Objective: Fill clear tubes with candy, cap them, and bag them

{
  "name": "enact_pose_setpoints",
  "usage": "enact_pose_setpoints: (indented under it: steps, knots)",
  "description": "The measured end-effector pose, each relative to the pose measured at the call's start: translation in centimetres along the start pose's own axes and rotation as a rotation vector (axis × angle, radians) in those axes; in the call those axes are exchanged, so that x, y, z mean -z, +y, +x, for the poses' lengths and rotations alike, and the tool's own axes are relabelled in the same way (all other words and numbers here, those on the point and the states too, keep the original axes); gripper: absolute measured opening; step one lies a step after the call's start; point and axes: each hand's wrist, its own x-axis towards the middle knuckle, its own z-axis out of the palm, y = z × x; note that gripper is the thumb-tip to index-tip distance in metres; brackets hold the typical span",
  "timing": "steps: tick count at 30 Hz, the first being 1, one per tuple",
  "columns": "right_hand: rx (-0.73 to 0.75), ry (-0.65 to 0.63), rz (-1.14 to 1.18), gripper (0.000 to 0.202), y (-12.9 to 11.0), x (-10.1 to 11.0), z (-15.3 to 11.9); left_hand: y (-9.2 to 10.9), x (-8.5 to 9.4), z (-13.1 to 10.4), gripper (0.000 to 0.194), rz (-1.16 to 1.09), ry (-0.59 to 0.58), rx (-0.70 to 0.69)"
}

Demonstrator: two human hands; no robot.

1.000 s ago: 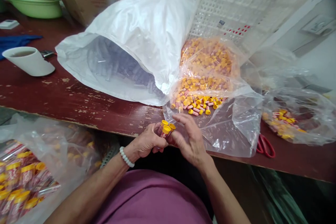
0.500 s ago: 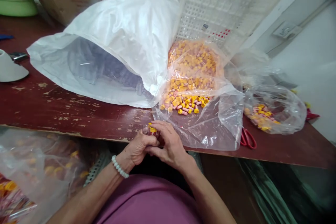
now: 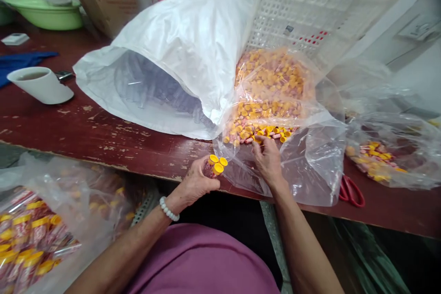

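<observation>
My left hand (image 3: 201,178) is closed around three clear tubes (image 3: 208,167) with yellow caps, held upright over the table's front edge. The fingers partly hide the tubes' reddish contents. To its right, my right hand (image 3: 268,158) reaches to the near edge of a heap of small yellow-capped pieces with pink-patterned bodies (image 3: 275,94). Its thumb and forefinger are pinched at one yellow-capped piece (image 3: 259,138), mostly hidden by the fingers. The heap lies in an opened clear plastic bag (image 3: 313,165), whose loose mouth spreads under my right wrist.
A white sack (image 3: 186,32) of clear tubes lies open at left. Beyond the heap leans a white perforated basket (image 3: 310,4). Red scissors (image 3: 351,191) and another clear bag (image 3: 413,147) lie right. A white cup (image 3: 44,89) stands far left; filled tubes (image 3: 27,234) sit in a bag below.
My hands have come apart. The left now shows three capped tubes and has moved slightly right; the right has reached forward to the heap. The view has shifted left.
</observation>
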Motion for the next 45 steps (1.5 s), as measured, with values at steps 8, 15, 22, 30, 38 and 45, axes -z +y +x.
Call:
enact_pose_setpoints:
  steps: [8, 15, 22, 30, 38, 45]
  knots:
    - [0.031, -0.038, 0.732, 0.027, -8.2, 1.0, -5.9, 0.1, -0.7, 0.2, 0.035, 0.074, -0.103, -0.106]
    - [0.246, -0.012, 0.564, 0.019, -7.9, 2.2, -6.1, 0.4, -0.3, -0.1, 0.03, 0.202, -0.089, -0.166]
    - [0.224, 0.295, 0.466, 0.029, -9.0, 1.8, -2.1, 1.0, -0.7, -0.7, 0.026, 0.773, -0.065, -0.214]
    - [-0.072, 0.067, 0.749, 0.043, -8.3, -0.5, -1.6, 0.6, -0.9, -1.1, 0.027, 0.316, -0.148, -0.029]
    - [0.59, -0.27, 0.236, 0.082, -8.2, 0.4, -6.2, -0.3, 0.5, -1.4, 0.013, -0.403, -0.2, 0.213]
    - [0.82, -0.147, 0.172, 0.084, -10.0, -2.9, -7.5, -1.0, 1.4, -2.7, 0.008, -0.601, -0.248, 0.203]
